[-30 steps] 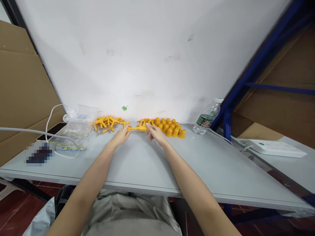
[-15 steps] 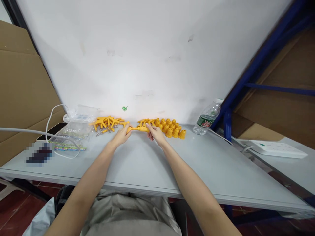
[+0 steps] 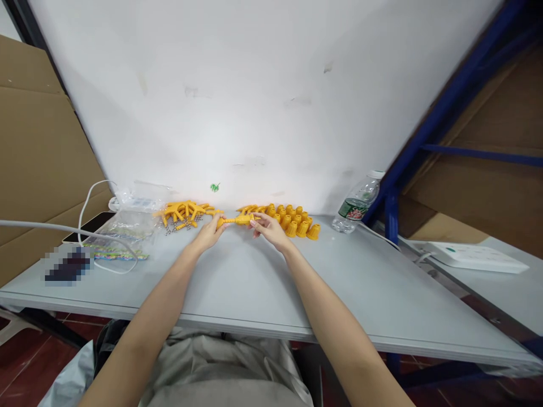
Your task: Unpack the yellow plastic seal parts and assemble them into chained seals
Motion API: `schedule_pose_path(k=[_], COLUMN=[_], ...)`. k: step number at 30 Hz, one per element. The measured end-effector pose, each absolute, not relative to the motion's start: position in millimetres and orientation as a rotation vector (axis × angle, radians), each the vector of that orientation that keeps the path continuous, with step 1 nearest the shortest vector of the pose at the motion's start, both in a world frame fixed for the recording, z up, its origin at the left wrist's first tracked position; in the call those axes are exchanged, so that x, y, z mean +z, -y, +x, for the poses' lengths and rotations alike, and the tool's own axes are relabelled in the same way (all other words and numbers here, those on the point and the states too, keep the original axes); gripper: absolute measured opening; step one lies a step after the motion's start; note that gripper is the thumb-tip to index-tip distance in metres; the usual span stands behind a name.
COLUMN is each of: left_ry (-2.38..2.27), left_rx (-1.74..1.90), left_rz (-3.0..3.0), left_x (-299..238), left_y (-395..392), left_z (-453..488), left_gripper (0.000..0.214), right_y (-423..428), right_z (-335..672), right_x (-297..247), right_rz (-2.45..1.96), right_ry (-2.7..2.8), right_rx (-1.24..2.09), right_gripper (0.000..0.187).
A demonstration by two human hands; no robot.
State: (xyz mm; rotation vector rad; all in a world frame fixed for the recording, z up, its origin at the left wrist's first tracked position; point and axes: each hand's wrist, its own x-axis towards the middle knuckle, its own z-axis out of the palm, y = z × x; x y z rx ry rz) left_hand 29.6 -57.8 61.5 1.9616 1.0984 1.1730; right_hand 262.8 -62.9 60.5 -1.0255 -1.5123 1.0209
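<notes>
Nearest my camera, the bare front of the counter [image 3: 241, 288] lies between the forearms. Past it, I have the left hand [image 3: 207, 233] gripping the thin end of a yellow part [image 3: 243, 220] and the right hand [image 3: 270, 230] pinching its thicker end; whether it clears the counter I can't tell. If I pushed off line, I judge the stem could bend; a loose pinch could let it slip. Right beside and beyond the right hand, cups [image 3: 302, 228] stand close together, so a stray knuckle could topple some. The jumbled pile [image 3: 186, 209] beyond the left hand could snag a finger. Farther aside, a cable [image 3: 85, 229] and plastic bags [image 3: 131, 223] lie left; a bottle [image 3: 355, 208] stands right, near the wall [image 3: 263, 113].
</notes>
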Motion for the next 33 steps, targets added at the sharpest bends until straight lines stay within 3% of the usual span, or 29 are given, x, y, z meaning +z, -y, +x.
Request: schedule_pose_path(k=[33], left_ry=[-1.33], left_rx=[1.008], left_rz=[2.231], left_x=[65], left_y=[61], left_z=[32], left_gripper=[0.024], right_y=[79], right_z=[245], right_x=[79], right_rz=[-1.065], right_ry=[1.354], right_rx=[1.013], right_gripper=[0.058])
